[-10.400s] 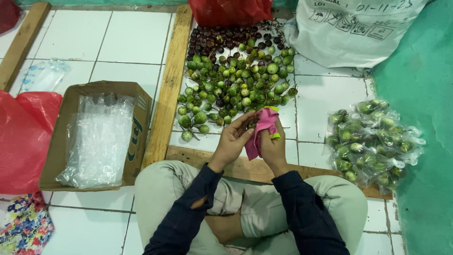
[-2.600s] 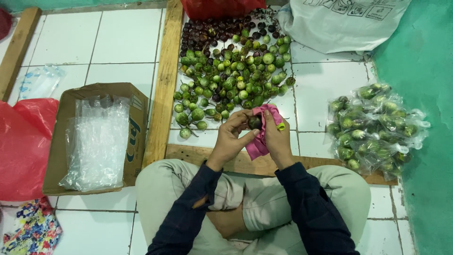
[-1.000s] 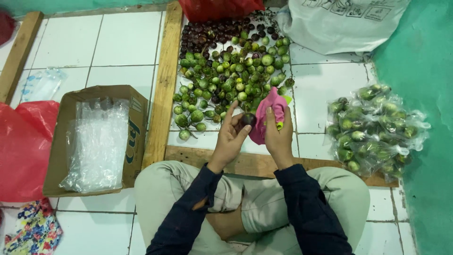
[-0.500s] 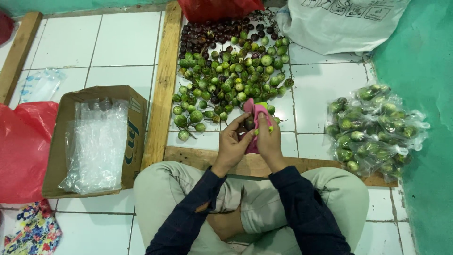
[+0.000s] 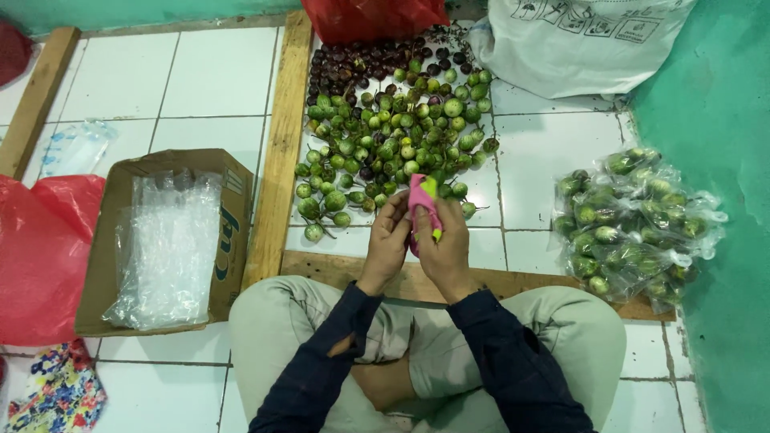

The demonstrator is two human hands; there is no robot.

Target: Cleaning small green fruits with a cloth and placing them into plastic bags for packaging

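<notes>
I sit cross-legged on white tiles, both hands raised in front of my knees. My right hand (image 5: 443,244) grips a pink cloth with a yellow-green patch (image 5: 422,198). My left hand (image 5: 388,240) presses against the cloth from the left, fingers curled; whatever it holds is hidden between the hands. Just beyond my hands lies a loose pile of small round green fruits (image 5: 385,148), with dark purple ones (image 5: 353,62) at the far end.
Wooden battens (image 5: 277,152) frame the pile. At left, a cardboard box (image 5: 112,200) holds clear plastic bags beside a red plastic bag (image 5: 40,248). At right lie clear bags packed with green fruits (image 5: 634,220). A white sack (image 5: 577,44) and a second red bag (image 5: 377,16) sit behind.
Across the frames my hands keep working the pink cloth against a small dark round fruit. That fruit showed between my hands earlier; now the hands and cloth hide it.
</notes>
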